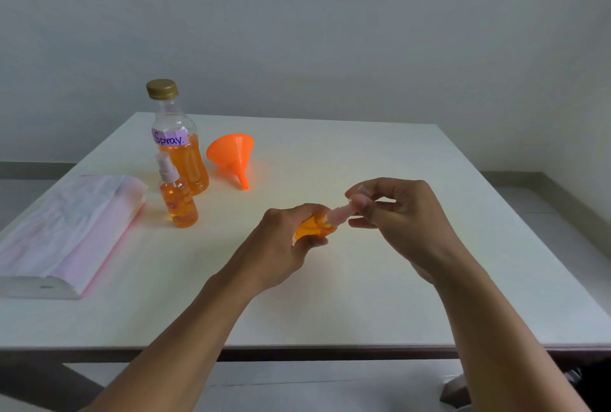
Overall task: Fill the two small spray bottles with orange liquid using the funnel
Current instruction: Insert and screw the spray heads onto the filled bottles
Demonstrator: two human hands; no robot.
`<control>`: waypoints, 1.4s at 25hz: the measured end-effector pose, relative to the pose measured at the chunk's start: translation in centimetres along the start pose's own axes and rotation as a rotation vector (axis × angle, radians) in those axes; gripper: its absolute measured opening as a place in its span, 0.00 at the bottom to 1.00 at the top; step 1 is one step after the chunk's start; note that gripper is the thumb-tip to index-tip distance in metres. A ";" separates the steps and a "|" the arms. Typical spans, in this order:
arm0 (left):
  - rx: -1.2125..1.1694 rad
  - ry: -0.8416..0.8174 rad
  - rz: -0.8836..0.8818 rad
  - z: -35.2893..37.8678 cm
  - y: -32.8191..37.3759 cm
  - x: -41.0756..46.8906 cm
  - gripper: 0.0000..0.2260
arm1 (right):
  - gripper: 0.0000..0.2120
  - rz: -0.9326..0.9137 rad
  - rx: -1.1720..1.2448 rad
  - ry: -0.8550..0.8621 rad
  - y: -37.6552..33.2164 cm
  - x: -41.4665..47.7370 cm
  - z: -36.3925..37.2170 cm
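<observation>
My left hand [284,243] grips a small spray bottle [314,225] full of orange liquid, tilted to the right above the table's middle. My right hand [396,213] pinches its pink spray head [344,211]. A second small spray bottle [178,198], filled with orange liquid and fitted with its clear sprayer, stands upright at the left. Behind it stands a large bottle [182,147] with a gold cap and a "Spray" label, about half full of orange liquid. The orange funnel [233,155] lies on its side to the right of the large bottle.
A folded pink and white plastic bag [62,229] lies on the white table [429,279] at the left edge. A grey wall runs behind the table's far edge. The table's near edge is just below my forearms.
</observation>
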State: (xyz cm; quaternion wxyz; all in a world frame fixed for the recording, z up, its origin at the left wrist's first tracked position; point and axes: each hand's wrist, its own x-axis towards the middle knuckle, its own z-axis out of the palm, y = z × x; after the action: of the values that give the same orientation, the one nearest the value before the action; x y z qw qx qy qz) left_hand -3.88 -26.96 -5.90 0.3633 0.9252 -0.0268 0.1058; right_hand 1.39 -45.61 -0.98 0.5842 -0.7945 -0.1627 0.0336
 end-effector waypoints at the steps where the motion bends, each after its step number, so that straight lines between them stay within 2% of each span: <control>1: -0.010 -0.009 -0.014 -0.1 -0.3 -0.1 0.20 | 0.07 0.000 0.049 -0.001 -0.1 0.0 -0.3; 4: -0.086 -0.052 -0.044 -0.1 -0.6 -0.2 0.21 | 0.06 -0.003 0.118 0.034 0.1 0.1 -1.7; 8: -0.376 -0.099 -0.054 -0.1 -0.2 -0.2 0.27 | 0.02 0.043 0.120 0.158 0.7 0.3 -3.4; 13: -0.481 -0.157 -0.022 0.4 0.6 -0.1 0.35 | 0.05 0.055 -0.259 0.231 2.1 0.2 -3.2; 15: -0.510 -0.172 -0.002 0.6 0.7 0.0 0.33 | 0.05 0.037 -0.335 0.226 2.3 0.1 -3.2; 19: -0.541 -0.205 -0.015 0.6 1.2 -0.4 0.24 | 0.03 -0.001 -0.386 0.213 2.5 0.2 -3.4; 25: -0.585 -0.157 -0.009 0.5 1.7 -0.6 0.19 | 0.02 -0.021 -0.422 0.192 2.6 0.1 -3.5; 31: -0.581 -0.057 0.035 0.5 1.7 -0.5 0.13 | 0.03 -0.024 -0.409 0.181 2.6 0.2 -3.6; 35: -0.398 0.080 0.059 0.7 1.7 -0.2 0.13 | 0.02 -0.027 -0.398 0.190 2.6 0.4 -3.7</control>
State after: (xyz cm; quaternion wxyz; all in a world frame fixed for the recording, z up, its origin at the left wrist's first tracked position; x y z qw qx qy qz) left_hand -4.16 -28.66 -5.30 0.5366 0.8291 -0.0596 0.1454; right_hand 3.24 -49.62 -2.20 0.4291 -0.8913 -0.1212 -0.0819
